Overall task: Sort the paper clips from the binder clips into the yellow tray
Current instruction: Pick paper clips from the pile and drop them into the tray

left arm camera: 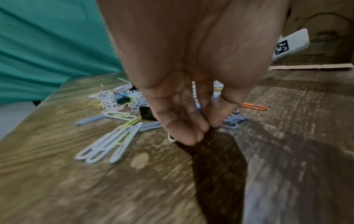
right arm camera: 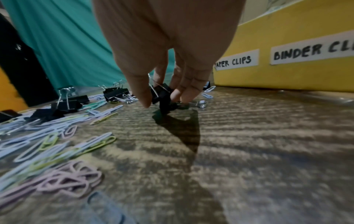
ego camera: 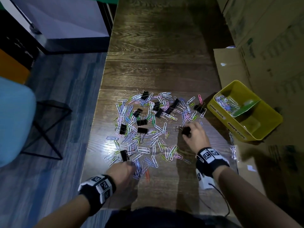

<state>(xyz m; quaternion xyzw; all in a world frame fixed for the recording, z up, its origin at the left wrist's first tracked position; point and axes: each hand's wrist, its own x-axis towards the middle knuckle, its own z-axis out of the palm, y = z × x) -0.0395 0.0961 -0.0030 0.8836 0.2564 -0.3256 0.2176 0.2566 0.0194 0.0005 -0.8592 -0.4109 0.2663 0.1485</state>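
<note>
Coloured paper clips (ego camera: pixel 153 145) and black binder clips (ego camera: pixel 142 130) lie mixed in a pile on the wooden table (ego camera: pixel 156 55). My right hand (ego camera: pixel 186 132) grips a black binder clip (ego camera: pixel 185 130) at the pile's right edge; in the right wrist view thumb and fingers (right arm camera: pixel 188 91) pinch that binder clip (right arm camera: pixel 162 94) just above the table. My left hand (ego camera: pixel 134 167) is at the pile's near edge, fingertips (left arm camera: pixel 189 136) pressed together on the table over a white paper clip (left arm camera: pixel 170 139). The yellow tray (ego camera: pixel 227 123) stands to the right, with paper clips in its far compartment.
The tray wall (right arm camera: pixel 287 75) carries the labels PAPER CLIPS and BINDER CLIPS. Cardboard boxes (ego camera: pixel 271 46) line the table's right side. A blue chair (ego camera: pixel 14 119) stands on the floor to the left. An orange paper clip (ego camera: pixel 147 176) lies alone near my left hand.
</note>
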